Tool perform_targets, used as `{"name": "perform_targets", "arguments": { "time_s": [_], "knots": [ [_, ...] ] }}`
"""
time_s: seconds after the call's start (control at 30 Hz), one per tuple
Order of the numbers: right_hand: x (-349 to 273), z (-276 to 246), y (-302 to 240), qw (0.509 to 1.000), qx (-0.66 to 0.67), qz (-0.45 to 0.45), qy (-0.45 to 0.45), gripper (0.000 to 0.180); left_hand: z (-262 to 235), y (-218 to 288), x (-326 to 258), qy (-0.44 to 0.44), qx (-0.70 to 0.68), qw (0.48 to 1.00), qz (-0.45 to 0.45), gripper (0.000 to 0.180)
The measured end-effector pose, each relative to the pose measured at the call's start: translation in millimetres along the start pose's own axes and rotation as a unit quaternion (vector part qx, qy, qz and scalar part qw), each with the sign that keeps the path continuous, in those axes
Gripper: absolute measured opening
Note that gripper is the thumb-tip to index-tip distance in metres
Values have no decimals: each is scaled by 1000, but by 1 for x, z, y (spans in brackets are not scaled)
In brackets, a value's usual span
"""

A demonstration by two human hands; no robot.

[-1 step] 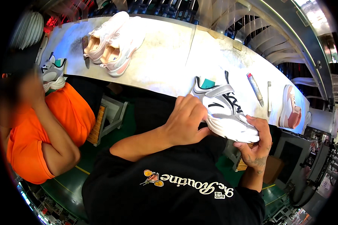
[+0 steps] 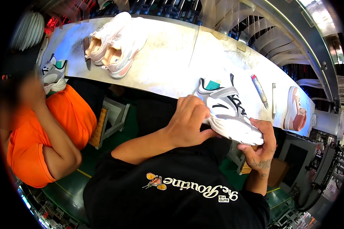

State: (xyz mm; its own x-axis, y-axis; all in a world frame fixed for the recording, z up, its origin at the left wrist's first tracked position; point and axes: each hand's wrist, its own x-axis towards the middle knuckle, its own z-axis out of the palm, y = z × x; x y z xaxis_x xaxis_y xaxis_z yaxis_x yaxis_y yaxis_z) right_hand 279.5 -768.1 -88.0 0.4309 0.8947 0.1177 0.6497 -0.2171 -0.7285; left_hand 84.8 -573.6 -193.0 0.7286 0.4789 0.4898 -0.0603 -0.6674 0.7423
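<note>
A white and grey sneaker (image 2: pixel 224 107) with black details and a chunky white sole is held tilted over the near edge of the table. My left hand (image 2: pixel 189 121) is closed at the heel end of the sole, fingers bent and thumb pressed along its lower side. Whether something small is pinched there too is hidden. At the toe end, my right hand (image 2: pixel 262 142) grips the shoe, with fingers over the upper and thumb under the sole. A green piece (image 2: pixel 213 85) shows inside the shoe's opening.
A pale pair of sneakers (image 2: pixel 116 47) stands at the left on the table (image 2: pixel 166 49). To the right lie a red-capped tube-like pen (image 2: pixel 259 91), a thin white tool (image 2: pixel 274 100) and a pink shoe (image 2: pixel 295 110). A co-worker in an orange shirt (image 2: pixel 61 137) sits at my left near another grey-white sneaker (image 2: pixel 54 74).
The sneaker has tilted very slightly, and the fingers of my left hand have shifted a little at its heel. My right hand keeps the same grip.
</note>
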Motion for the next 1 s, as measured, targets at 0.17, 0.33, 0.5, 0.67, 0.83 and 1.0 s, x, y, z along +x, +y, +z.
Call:
{"name": "perform_targets", "arguments": {
  "time_s": [0.17,0.33,0.5,0.67,0.83,1.0],
  "knots": [
    [7,3,4,993,-46,-106,-14,83,-2,-25,-19,76,-49,994,-59,74],
    [8,6,5,987,-32,-157,-17,79,4,-20,-62,37,-325,814,-480,53],
    [-5,16,18,985,11,-170,4,76,13,-20,-53,51,-742,510,-432,68],
    [22,0,37,975,24,-219,2,82,-32,-22,20,139,-540,811,-175,88],
    [121,-8,-16,936,41,-307,166,93,-77,-43,99,-64,-244,968,20,116],
    [148,24,-27,973,64,-168,141,28,-109,-22,167,-192,-89,976,45,85]
  ]
}}
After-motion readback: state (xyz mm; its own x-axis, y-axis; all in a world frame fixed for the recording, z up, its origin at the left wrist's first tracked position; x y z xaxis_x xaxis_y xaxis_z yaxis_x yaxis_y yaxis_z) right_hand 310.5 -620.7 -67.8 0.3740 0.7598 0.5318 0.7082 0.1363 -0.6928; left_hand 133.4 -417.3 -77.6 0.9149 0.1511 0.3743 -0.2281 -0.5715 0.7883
